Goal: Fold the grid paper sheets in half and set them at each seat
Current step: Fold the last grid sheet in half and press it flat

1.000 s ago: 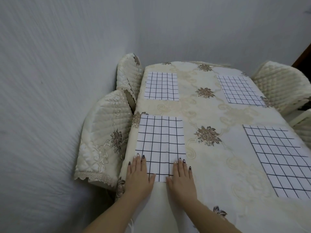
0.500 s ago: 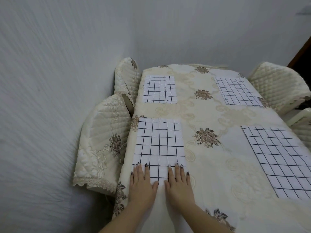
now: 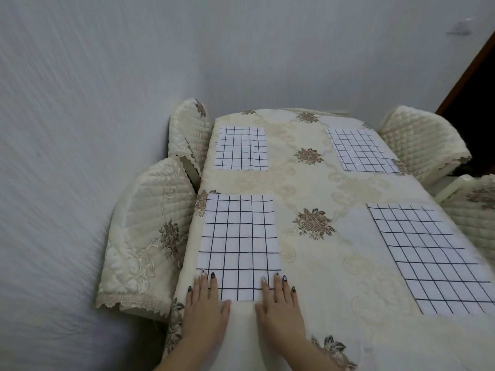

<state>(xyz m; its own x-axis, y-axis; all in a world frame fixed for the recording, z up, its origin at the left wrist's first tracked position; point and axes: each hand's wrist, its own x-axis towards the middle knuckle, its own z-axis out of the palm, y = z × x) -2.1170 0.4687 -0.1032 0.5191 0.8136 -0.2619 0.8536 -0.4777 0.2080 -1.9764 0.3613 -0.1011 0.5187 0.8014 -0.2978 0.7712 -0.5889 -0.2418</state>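
Our left hand (image 3: 205, 311) & right hand (image 3: 278, 309) slid back a bit; grip spread flat on near grid sheet (image 3: 239, 247), left side of surface (image 3: 316, 188). 4 sheets placed; task approx done.

Textured grey-white walls (image 3: 80, 89) meet in a corner; cream floral-embroidered cloth covers the counter (image 3: 308, 188), flanked by quilted cream chair covers (image 3: 144, 236); dark wooden door frame (image 3: 466, 68) at right.

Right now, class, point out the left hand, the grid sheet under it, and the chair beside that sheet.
left hand (image 3: 205, 313), head view, back of the hand
grid sheet (image 3: 239, 236), head view, sheet's middle
chair (image 3: 150, 226), head view, quilted back cover
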